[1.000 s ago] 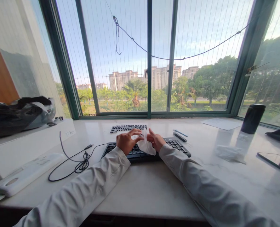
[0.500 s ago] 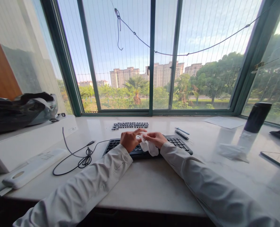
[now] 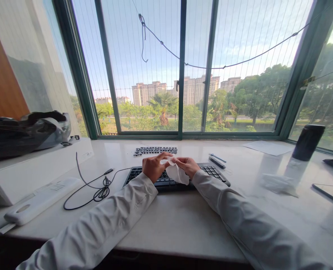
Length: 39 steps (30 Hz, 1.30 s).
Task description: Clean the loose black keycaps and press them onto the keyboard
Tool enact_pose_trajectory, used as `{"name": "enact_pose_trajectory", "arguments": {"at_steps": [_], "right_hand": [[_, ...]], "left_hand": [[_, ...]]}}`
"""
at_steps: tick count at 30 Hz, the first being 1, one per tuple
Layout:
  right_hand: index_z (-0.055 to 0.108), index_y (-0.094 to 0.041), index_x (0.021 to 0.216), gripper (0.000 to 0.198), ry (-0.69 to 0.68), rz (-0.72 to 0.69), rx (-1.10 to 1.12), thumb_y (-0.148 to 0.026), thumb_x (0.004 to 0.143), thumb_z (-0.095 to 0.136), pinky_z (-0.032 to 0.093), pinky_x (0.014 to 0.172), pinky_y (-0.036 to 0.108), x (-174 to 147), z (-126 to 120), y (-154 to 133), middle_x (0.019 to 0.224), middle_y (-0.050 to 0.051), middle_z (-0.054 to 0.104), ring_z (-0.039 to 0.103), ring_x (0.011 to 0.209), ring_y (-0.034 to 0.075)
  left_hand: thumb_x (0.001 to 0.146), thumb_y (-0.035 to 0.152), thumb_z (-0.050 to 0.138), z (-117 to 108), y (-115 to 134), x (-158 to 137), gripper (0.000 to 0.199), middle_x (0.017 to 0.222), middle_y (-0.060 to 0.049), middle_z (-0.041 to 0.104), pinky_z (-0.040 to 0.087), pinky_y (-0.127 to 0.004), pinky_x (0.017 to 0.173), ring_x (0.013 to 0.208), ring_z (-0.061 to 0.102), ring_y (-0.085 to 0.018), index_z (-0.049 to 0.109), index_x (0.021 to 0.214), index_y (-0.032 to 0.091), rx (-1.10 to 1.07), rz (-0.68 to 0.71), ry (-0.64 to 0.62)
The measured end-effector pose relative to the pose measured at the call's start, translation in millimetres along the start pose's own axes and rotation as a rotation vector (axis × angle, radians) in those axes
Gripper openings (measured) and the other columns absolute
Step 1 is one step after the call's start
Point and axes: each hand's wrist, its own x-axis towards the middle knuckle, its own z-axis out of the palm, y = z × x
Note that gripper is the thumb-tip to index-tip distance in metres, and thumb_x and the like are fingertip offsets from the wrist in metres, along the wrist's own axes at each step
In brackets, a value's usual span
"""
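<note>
A thin white tissue (image 3: 178, 175) hangs bunched between my two hands, above the black keyboard (image 3: 215, 173). My right hand (image 3: 188, 167) pinches its upper part between thumb and fingers. My left hand (image 3: 154, 167) closes its thumb and fingers on the tissue's upper left edge, the index finger stretched over the top. Whether something small lies inside the fold is hidden. Keys show on the keyboard's left and right; my hands and the tissue cover much of its middle. Behind it, several dark keycaps (image 3: 155, 150) lie in rows on the white marble-look tabletop (image 3: 180, 221).
Left of the keyboard lies a coiled black cable (image 3: 101, 192), with a white power strip (image 3: 41, 198) and a white box (image 3: 39, 167) beyond. Pens (image 3: 217, 161), a clear plastic bag (image 3: 280, 183), a phone (image 3: 330, 193) and a black bottle (image 3: 308, 142) are on the right.
The tissue has spread a little wider and smoother below my fingers. Both hands stay close together over the keyboard, their fingers shifting slightly. The view has moved a little.
</note>
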Motion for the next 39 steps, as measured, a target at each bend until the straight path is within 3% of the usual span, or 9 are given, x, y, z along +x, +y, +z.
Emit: {"name": "enact_pose_trajectory", "arguments": {"at_steps": [8, 14, 24, 28, 39], "right_hand": [[0.065, -0.013, 0.066, 0.044, 0.119, 0.040, 0.071, -0.051, 0.048, 0.078, 0.033, 0.048, 0.022, -1.0, -2.3, 1.0, 0.058, -0.001, 0.060, 0.048, 0.050, 0.009], [0.057, -0.014, 0.056, 0.043, 0.138, 0.001, 0.141, -0.050, 0.046, 0.079, 0.032, 0.047, 0.022, -2.8, 0.5, -2.5, 0.052, -0.003, 0.054, 0.045, 0.047, 0.007], [0.068, -0.013, 0.075, 0.043, 0.156, -0.027, 0.002, -0.052, 0.056, 0.073, 0.039, 0.055, 0.023, -3.2, -3.2, -1.1, 0.064, 0.001, 0.062, 0.051, 0.057, 0.010], [0.069, -0.013, 0.076, 0.044, 0.189, -0.059, -0.029, -0.052, 0.055, 0.074, 0.041, 0.057, 0.024, -1.8, -3.9, 0.1, 0.067, 0.003, 0.065, 0.054, 0.059, 0.013], [0.069, -0.013, 0.086, 0.051, 0.141, -0.082, 0.070, -0.057, 0.060, 0.069, 0.039, 0.054, 0.023, 0.2, -2.8, 2.9, 0.068, 0.003, 0.064, 0.051, 0.056, 0.011]], "left_hand": [[0.072, 0.035, 0.068, 1.2, -4.1, 2.3, 0.024, 0.079, 0.007, 0.071, 0.041, -0.020, 0.059, 0.055, 0.058, -0.009, 0.067, 0.096, 0.031, -0.084, 0.022, -0.064], [0.073, 0.052, 0.063, 3.2, -6.3, 2.9, 0.034, 0.078, 0.005, 0.071, 0.040, -0.020, 0.059, 0.051, 0.055, -0.009, 0.066, 0.098, 0.030, -0.149, 0.006, -0.104], [0.075, 0.053, 0.060, 4.5, -5.2, 5.8, 0.034, 0.082, 0.002, 0.072, 0.041, -0.022, 0.056, 0.048, 0.053, -0.009, 0.067, 0.095, 0.026, -0.244, -0.077, -0.115], [0.074, 0.053, 0.061, 4.9, -5.0, 5.9, 0.032, 0.081, 0.003, 0.072, 0.042, -0.021, 0.058, 0.057, 0.060, -0.011, 0.067, 0.092, 0.027, -0.249, -0.088, -0.098], [0.072, 0.044, 0.068, 3.9, -4.4, 6.2, 0.027, 0.087, 0.004, 0.072, 0.045, -0.022, 0.063, 0.069, 0.064, -0.012, 0.067, 0.093, 0.027, -0.309, -0.032, -0.064]]}}
